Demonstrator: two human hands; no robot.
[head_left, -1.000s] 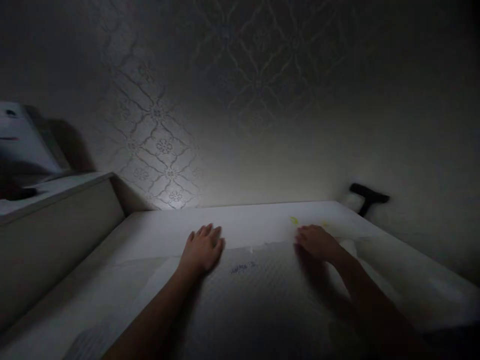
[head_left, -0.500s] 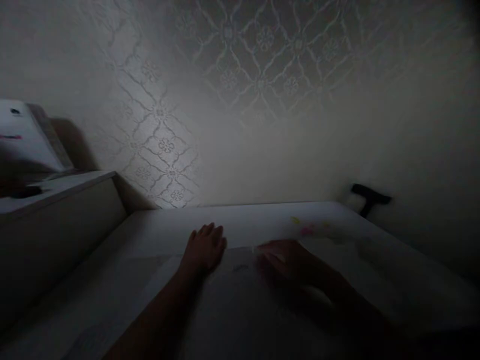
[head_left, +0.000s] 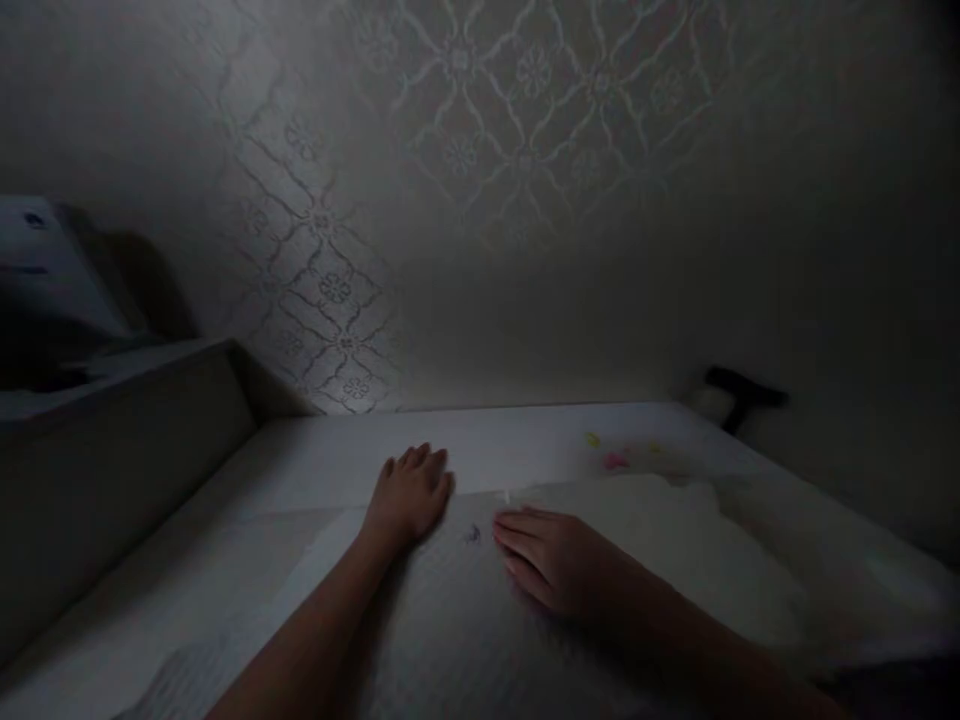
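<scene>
A pale, textured sheet (head_left: 450, 620), cloth or paper, lies over the white tabletop (head_left: 487, 455). My left hand (head_left: 409, 495) rests palm down at the sheet's far edge, fingers a little apart and reaching onto the bare top. My right hand (head_left: 547, 555) lies on the sheet to the right, its fingers stretched out flat and pressed side by side, with nothing seen in them. Between the hands is a small dark mark (head_left: 472, 535) on the sheet. A tiny white tip (head_left: 507, 497) shows just beyond my right fingertips; its kind is unclear in the dim light.
Small pink bits (head_left: 616, 460) and yellow bits (head_left: 592, 439) are on the far right of the tabletop. A black T-shaped object (head_left: 742, 395) stands by the right edge. At left, a white box-like thing (head_left: 67, 265) sits on a raised cabinet (head_left: 150, 440). Patterned wall (head_left: 525, 250) behind.
My right hand has gone from a pinch at the tiny white tip to lying flat on the sheet, slightly nearer me. My left hand has stayed put.
</scene>
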